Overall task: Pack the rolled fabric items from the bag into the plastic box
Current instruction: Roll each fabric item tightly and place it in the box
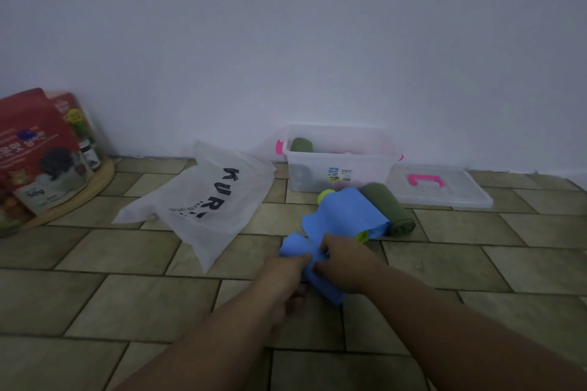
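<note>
Across the lower half of the frame ran a floor (127,295) of oblong, dull olive-tan tiles with dark grout lines, meeting a plain pale wall (286,25) that filled the upper half; the light was dim.

Against the wall, right of centre, stood the clear plastic box (340,174), lidless, with pink latches at its ends and a small label on its front. One olive roll (301,144) of fabric showed inside at its left end; the rest of its contents were too blurred to make out. Its flat clear lid (444,190), with a pink handle, lay on the floor to the right.

Left of the box lay the bag (203,200), a limp translucent white one with black lettering, crumpled flat.

Just in front of the box a second olive roll (387,209) lay on the tiles, touching a soft blue cloth (343,216) that was partly unrolled. A yellow-green item (325,197) peeked out from under the cloth, mostly hidden.

At lower centre the left hand (286,267) and right hand (343,263) both gripped the near end of the blue cloth, fingers curled into its folds. Whether the cloth was one piece or two could not be told.

At far left, red printed cartons (35,149) sat on a round wooden board (95,181), cut off by the frame edge.
</note>
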